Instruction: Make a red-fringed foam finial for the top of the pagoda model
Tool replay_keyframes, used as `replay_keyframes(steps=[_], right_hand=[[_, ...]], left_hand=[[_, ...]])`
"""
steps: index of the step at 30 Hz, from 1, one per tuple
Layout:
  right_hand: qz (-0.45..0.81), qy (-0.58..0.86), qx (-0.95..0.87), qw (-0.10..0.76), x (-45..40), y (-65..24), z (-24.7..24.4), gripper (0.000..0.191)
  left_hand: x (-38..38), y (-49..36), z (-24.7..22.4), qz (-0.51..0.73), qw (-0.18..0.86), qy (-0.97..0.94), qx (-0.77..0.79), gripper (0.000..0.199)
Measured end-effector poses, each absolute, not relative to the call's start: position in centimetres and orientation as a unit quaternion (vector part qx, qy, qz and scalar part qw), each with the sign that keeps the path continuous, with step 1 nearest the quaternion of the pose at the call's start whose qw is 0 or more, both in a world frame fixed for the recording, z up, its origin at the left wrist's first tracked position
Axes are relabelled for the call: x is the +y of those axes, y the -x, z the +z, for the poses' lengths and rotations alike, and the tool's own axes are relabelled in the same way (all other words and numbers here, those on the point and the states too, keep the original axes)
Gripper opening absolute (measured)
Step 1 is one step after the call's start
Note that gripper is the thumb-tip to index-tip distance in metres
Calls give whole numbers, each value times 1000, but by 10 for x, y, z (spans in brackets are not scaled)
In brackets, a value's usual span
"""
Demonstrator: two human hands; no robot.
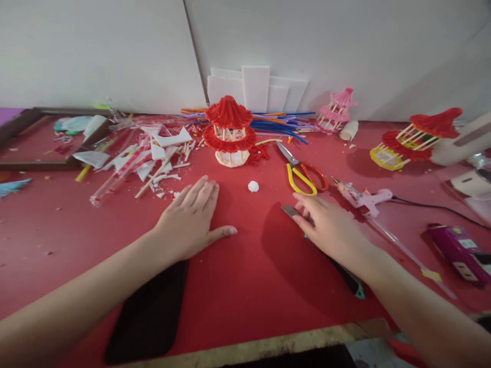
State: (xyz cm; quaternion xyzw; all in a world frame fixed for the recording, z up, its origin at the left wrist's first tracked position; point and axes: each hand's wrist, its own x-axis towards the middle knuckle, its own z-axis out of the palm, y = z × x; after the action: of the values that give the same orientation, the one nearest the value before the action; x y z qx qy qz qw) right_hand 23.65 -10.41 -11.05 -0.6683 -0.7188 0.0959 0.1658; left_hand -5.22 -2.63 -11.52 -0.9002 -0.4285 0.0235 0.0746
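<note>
My left hand point(187, 220) lies flat on the red table, fingers stretched out and thumb apart, holding nothing. Below its wrist is a black phone-like slab point(149, 317). My right hand point(330, 230) is curled over a utility knife point(353, 283) with a dark and green handle; its metal end point(290, 210) shows beyond my thumb, and the grip is partly hidden. Between and ahead of my hands sits a small white scalloped piece point(253, 186). Behind it stands a red two-tiered pavilion model point(229, 130) on a pale base. Scissors point(303, 174) with yellow and orange handles lie just beyond my right fingers.
White scraps and sticks point(153, 153) are heaped at the left, near a brown frame point(38, 166). Pipe cleaners point(276, 122) and white boards point(255, 88) are at the back. On the right are a pink glue gun point(362, 199), a purple power strip point(460, 253) and another pavilion point(416, 138).
</note>
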Motion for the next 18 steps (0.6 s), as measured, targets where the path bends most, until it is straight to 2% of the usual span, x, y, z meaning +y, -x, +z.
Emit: replay_keyframes(steps=[3,6,8,11,13,15,18], right_hand=[[77,649,-737,173,-106,-226,-104,42],[44,643,-741,188,-108,-237,-87,35],[11,675,-714,186,-110,-259,-73,29],[-46,750,-650,116,-112,-306,-64,32],[-68,764,-638,73,-114,-337,-69,43],[-21,749,-661,53,-114,-362,-80,53],[6,743,-668,45,-114,-383,-97,53]], left_hand=[[-20,46,-110,17,117,879,-462,94],[-16,31,-100,-35,123,876,-465,80],[-12,19,-94,-79,93,884,-452,63],[-2,2,-90,-118,18,895,-430,49],[6,-5,-91,-122,-20,894,-430,47],[12,-11,-94,-127,-39,890,-437,47],[15,-14,-98,-134,-39,892,-430,48]])
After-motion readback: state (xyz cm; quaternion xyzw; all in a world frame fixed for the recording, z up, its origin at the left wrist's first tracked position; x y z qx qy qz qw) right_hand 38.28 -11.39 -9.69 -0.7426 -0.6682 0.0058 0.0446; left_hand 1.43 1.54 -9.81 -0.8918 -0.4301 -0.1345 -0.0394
